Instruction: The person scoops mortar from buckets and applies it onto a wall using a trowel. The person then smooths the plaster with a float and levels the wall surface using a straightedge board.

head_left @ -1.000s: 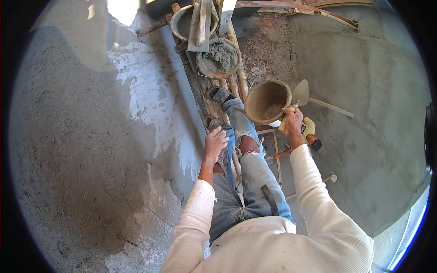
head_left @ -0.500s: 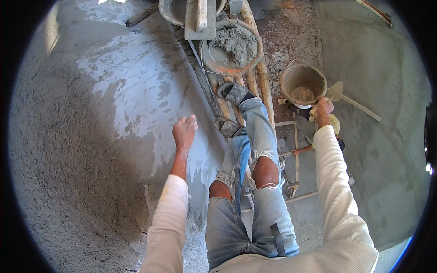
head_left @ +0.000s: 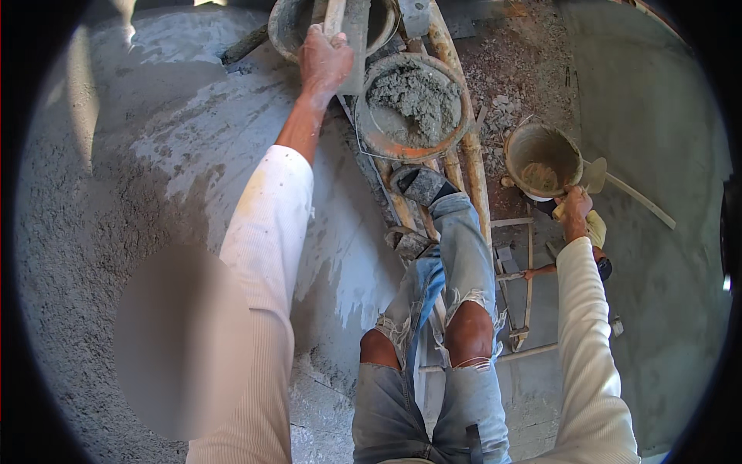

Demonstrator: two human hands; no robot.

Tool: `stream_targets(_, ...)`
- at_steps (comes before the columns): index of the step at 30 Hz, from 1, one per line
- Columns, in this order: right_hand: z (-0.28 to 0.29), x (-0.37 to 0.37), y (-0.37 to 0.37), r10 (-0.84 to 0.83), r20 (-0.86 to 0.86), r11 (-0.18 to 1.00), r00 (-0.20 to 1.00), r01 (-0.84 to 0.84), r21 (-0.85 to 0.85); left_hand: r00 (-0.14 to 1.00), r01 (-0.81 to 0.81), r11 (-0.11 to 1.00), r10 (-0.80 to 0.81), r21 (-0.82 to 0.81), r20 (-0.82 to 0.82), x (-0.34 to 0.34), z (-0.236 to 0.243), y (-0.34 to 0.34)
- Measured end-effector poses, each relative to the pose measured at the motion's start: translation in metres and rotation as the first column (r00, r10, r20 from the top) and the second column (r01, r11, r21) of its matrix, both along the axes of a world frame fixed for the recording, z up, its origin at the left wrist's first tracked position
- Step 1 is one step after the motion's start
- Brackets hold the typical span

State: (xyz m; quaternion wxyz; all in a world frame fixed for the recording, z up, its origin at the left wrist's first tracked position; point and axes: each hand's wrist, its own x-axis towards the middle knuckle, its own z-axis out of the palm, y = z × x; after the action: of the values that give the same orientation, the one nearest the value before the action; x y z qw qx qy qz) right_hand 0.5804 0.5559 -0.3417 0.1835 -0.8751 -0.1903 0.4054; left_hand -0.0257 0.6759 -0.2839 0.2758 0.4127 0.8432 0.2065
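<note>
One bucket still in right hand, left hand now gripping float

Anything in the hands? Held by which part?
Left hand: float, by its wooden handle. Right hand: bucket, by its rim, plus trowel, apparently by its handle.

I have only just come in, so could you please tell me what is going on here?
The person's left hand grips the handle of a float over the upper bucket. The right hand holds a tilted bucket by its rim, together with a trowel. A mortar bucket sits on poles just beyond the person's feet. Another person is partly visible below, behind the right hand.
</note>
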Motion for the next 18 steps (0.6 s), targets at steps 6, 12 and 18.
stream_targets(6,-0.001,0.008,-0.007,-0.007,-0.027,1.0,1.0,0.007,0.005,0.946,0.316,0.948,-0.318,-0.044,-0.058,-0.135,0.018,0.026)
stream_targets(12,-0.003,0.007,-0.001,0.012,-0.021,0.999,1.0,-0.012,-0.031,0.888,0.393,0.89,-0.433,-0.233,-0.157,-0.181,0.0,0.044)
stream_targets(18,-0.014,0.007,0.005,-0.033,-0.008,0.999,0.999,0.033,0.014,0.808,0.284,0.958,-0.262,-0.041,-0.529,-0.145,-0.014,0.024)
